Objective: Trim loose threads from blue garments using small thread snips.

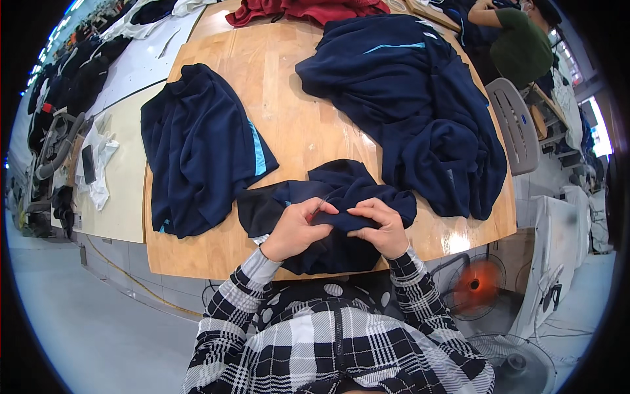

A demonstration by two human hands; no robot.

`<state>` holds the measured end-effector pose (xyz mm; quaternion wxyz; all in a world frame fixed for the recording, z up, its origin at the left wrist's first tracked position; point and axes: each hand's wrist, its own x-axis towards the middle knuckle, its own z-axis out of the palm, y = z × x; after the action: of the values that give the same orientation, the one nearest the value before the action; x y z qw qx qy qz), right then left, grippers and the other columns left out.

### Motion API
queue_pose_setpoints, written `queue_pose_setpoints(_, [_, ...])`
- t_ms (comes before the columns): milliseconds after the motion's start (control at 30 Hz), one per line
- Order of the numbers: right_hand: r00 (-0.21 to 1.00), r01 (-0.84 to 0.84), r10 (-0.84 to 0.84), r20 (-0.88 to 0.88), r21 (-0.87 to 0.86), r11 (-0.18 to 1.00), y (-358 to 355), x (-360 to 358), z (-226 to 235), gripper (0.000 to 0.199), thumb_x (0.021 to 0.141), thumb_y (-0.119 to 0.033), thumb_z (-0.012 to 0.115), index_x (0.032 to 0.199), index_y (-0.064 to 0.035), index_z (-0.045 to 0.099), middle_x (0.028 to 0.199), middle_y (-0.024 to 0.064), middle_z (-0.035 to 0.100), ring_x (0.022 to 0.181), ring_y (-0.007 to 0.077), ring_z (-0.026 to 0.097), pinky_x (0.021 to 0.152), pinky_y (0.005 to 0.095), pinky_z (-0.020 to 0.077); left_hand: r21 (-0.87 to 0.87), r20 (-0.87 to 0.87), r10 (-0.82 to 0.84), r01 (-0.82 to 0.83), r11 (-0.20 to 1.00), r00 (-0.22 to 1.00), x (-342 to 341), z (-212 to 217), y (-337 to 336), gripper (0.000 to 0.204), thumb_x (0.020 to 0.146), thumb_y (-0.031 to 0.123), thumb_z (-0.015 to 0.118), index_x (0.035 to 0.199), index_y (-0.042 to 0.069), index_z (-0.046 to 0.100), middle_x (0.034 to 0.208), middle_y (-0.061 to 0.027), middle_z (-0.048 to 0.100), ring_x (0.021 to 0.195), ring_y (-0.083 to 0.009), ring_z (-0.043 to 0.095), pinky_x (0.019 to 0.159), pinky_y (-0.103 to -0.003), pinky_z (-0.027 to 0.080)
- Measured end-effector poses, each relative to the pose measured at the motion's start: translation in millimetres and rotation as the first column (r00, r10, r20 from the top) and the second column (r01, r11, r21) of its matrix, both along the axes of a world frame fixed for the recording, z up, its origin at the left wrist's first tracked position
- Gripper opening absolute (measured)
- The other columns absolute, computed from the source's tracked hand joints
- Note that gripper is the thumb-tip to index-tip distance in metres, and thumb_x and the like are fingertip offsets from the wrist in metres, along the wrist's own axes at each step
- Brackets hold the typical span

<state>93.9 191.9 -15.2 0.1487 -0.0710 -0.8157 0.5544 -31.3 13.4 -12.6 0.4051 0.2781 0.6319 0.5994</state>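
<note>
A dark navy garment (348,174) lies bunched at the table's near edge, with a black section on its left. My left hand (298,230) pinches its fabric from the left, thumb and fingers closed. A small tool with a reddish part and a thin metal tip, perhaps thread snips (320,207), shows against the left fingers; its kind is hard to make out. From the right, my right hand (382,227) pinches the same cloth between thumb and fingers. A short stretch of navy fabric runs between both hands.
Left of my hands lies a navy garment (197,151) with a light blue stripe. A large navy pile (420,118) covers the wooden table's (275,79) right side. Red cloth (302,9) sits at the far edge. An orange fan (475,284) stands below right; a person (522,46) works beyond.
</note>
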Motion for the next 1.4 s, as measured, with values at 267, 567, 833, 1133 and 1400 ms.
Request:
queue_pose_setpoints(267, [0.998,-0.059,0.059,0.006,-0.046,0.997,-6.6,-0.8,2.6,0.033,0.069,-0.008,0.079,0.098,0.0003,0.068,0.09,0.0071,0.063,0.082,0.0157,0.061,0.073,0.0249,0.0479,0.028,-0.027,0.026,-0.025,0.999,0.999,4.6,-4.1,1.6,0.024,0.077,0.003,0.061,0.101,-0.001,0.061,0.086,-0.0023,0.061,0.073,-0.0055,0.055,0.064,-0.019,0.044])
queue_pose_setpoints(567, [0.998,-0.034,0.035,-0.043,0.019,0.999,-8.6,2.8,-7.9,0.019,0.075,-0.008,0.075,0.089,0.0021,0.067,0.078,0.0087,0.063,0.067,0.0169,0.061,0.06,0.0247,0.0468,-0.01,0.258,-0.021,0.024,1.0,0.966,1.4,0.8,1.0,0.024,0.077,0.002,0.066,0.101,-0.001,0.061,0.087,0.0001,0.061,0.076,-0.0061,0.055,0.068,-0.018,0.044])
queue_pose_setpoints(833, [0.998,-0.066,0.066,-0.022,0.028,0.997,-5.4,4.9,-2.2,0.017,0.076,-0.009,0.074,0.086,0.0022,0.065,0.074,0.009,0.061,0.062,0.0179,0.059,0.057,0.0265,0.0447,0.081,-0.007,-0.07,0.07,0.994,0.998,-4.6,3.4,0.0,0.025,0.08,0.009,0.071,0.101,0.0,0.064,0.088,0.0015,0.056,0.08,-0.0067,0.055,0.068,-0.02,0.044])
queue_pose_setpoints(1133, [0.991,-0.13,0.127,0.038,0.077,0.988,-5.2,2.0,2.7,0.02,0.074,-0.01,0.075,0.086,0.0024,0.064,0.074,0.0089,0.06,0.063,0.0198,0.059,0.057,0.027,0.0443,0.012,-0.726,-0.004,0.019,1.0,0.688,13.6,15.7,14.3,0.007,0.08,0.002,0.066,0.082,-0.001,0.06,0.084,-0.0107,0.055,0.067,-0.0235,0.058,0.059,-0.029,0.047])
queue_pose_setpoints(1400, [0.989,-0.135,0.132,0.067,0.055,0.989,-3.3,1.1,5.1,0.02,0.074,-0.011,0.075,0.085,0.0027,0.064,0.074,0.0088,0.06,0.064,0.0189,0.059,0.058,0.0261,0.0444,-0.106,-0.182,-0.073,0.055,0.993,0.981,0.2,7.6,14.9,0.014,0.088,0.014,0.062,0.087,0.0,0.06,0.078,-0.0068,0.051,0.071,-0.014,0.05,0.065,-0.026,0.042])
